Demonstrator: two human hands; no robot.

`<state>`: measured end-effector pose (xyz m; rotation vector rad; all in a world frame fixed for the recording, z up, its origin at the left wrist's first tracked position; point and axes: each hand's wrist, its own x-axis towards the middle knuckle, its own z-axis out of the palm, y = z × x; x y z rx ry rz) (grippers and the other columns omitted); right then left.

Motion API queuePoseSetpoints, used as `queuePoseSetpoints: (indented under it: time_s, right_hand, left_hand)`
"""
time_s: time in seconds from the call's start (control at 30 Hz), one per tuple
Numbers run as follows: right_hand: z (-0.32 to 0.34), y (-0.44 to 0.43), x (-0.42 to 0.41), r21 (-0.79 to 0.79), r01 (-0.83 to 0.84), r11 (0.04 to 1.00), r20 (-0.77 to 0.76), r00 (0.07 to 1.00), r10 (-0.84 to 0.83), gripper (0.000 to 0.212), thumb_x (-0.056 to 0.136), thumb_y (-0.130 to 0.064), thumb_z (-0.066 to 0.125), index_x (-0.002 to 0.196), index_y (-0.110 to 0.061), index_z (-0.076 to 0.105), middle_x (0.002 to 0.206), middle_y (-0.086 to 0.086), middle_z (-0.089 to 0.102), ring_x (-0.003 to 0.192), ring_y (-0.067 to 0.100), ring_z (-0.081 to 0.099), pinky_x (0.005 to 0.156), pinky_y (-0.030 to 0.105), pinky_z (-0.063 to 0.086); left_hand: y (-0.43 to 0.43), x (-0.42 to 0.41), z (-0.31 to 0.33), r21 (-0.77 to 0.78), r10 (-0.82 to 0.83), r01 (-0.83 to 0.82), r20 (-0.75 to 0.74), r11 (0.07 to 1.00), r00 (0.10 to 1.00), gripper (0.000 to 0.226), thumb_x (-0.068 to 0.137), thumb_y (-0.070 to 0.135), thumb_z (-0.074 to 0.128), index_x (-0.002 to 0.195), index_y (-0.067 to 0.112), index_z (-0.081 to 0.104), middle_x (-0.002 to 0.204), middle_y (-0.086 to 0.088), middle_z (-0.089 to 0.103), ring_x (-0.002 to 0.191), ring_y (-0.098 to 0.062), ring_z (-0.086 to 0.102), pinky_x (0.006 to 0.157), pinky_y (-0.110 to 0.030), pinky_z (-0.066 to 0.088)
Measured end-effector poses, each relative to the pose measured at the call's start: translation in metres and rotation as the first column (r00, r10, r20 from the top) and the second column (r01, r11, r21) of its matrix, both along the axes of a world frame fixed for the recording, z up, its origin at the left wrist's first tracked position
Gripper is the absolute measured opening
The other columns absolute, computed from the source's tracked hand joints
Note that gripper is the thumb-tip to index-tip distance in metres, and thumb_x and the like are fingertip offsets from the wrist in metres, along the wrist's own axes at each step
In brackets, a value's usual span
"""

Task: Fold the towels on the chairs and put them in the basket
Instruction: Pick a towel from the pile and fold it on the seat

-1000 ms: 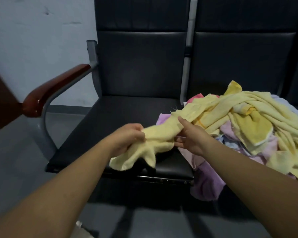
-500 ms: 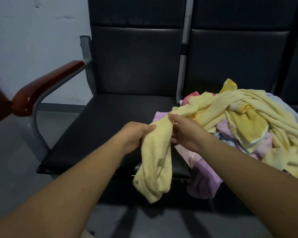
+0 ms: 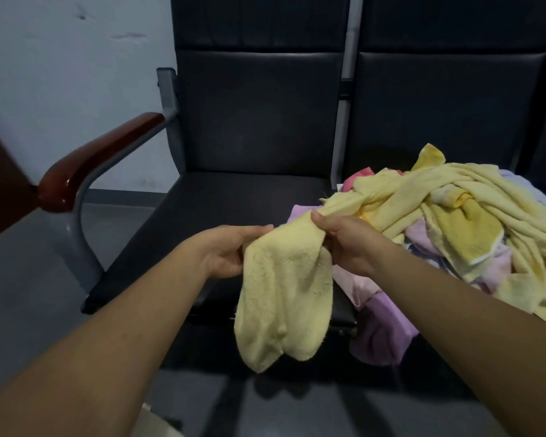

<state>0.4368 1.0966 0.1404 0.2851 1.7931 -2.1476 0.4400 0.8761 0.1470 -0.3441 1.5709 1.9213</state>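
Here, both hands meet above the front right corner of the seat of the left chair [image 3: 208, 216]. The left hand [image 3: 230, 250] grips the upper edge of a pale yellow towel [image 3: 284, 304], thumb on top and fingers curled beneath. The right hand [image 3: 344, 244], just beside it, is clamped on the same towel where the cloth bunches into a rope. Below the hands the towel hangs in a loose doubled fold past the seat's front edge, its lower end free in the air. Beyond the right hand the cloth runs up and to the right into a pile of towels [image 3: 454, 222] heaped on the seat of the right chair [image 3: 448, 105]. The pile is mostly yellow, with pink, lilac and pale blue pieces underneath. A lilac towel [image 3: 382, 332] spills over the front left corner of that seat. The left chair carries a reddish-brown armrest [image 3: 98, 159] on a grey metal frame at its left edge. A pale wall [image 3: 60, 74] stands behind, and the floor [image 3: 22, 279] is grey.
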Motion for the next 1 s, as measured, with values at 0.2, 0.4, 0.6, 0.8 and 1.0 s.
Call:
queuePoseSetpoints:
  time_s: [0.2,0.4,0.6,0.8,1.0]
  right_hand:
    - [0.004,0.009,0.001,-0.085,0.148,0.985,0.030,0.989,-0.146,0.023,0.097,-0.020,0.060,0.112,-0.003,0.065,0.100,0.010,0.072,0.094,0.027,0.068,0.084,0.044,0.054]
    - [-0.002,0.008,0.009,0.027,-0.063,0.998,0.005,0.998,0.063,0.013,0.097,-0.017,0.057,0.090,-0.010,0.065,0.095,0.011,0.064,0.087,0.027,0.056,0.080,0.038,0.045]
    - [-0.002,-0.007,0.008,-0.336,-0.027,0.941,0.141,0.987,0.078,0.029,0.104,-0.011,0.040,0.115,0.007,0.059,0.117,0.025,0.062,0.105,0.038,0.067,0.088,0.049,0.058]
    - [-0.006,0.001,0.005,-0.179,-0.014,0.984,0.201,0.978,0.051,0.026,0.103,-0.017,0.050,0.117,0.004,0.058,0.104,0.019,0.067,0.100,0.030,0.071,0.087,0.040,0.060]
    - [-0.019,0.004,0.003,-0.008,-0.054,0.999,0.303,0.952,0.054,0.031,0.093,-0.038,0.067,0.094,-0.007,0.059,0.077,0.004,0.059,0.060,0.010,0.048,0.055,0.021,0.044]
  left_hand:
    - [-0.019,0.002,-0.006,-0.182,-0.058,0.064,0.034,0.981,0.998,0.017,0.088,0.025,0.073,0.076,0.016,0.064,0.064,0.004,0.043,0.059,-0.009,0.036,0.060,-0.021,0.035]
    - [-0.001,0.005,-0.020,-0.570,-0.067,-0.186,-0.394,0.800,0.917,0.029,0.096,0.035,0.064,0.107,0.008,0.064,0.097,-0.008,0.068,0.083,-0.016,0.064,0.074,-0.030,0.048]
    - [0.037,0.004,-0.020,-0.390,-0.174,0.019,-0.366,0.921,0.914,0.057,0.081,0.059,0.072,0.108,0.009,0.071,0.093,-0.008,0.075,0.082,-0.020,0.070,0.078,-0.035,0.056]
    - [0.033,-0.006,-0.028,-0.279,0.065,-0.175,-0.363,0.944,0.929,0.013,0.094,0.003,0.062,0.104,0.002,0.070,0.103,-0.017,0.073,0.092,-0.029,0.072,0.077,-0.039,0.060]
    - [0.028,-0.001,-0.009,0.285,0.313,-0.283,-0.065,0.916,0.948,0.041,0.081,0.000,0.040,0.120,0.002,0.053,0.121,-0.017,0.061,0.110,-0.032,0.065,0.097,-0.052,0.054]
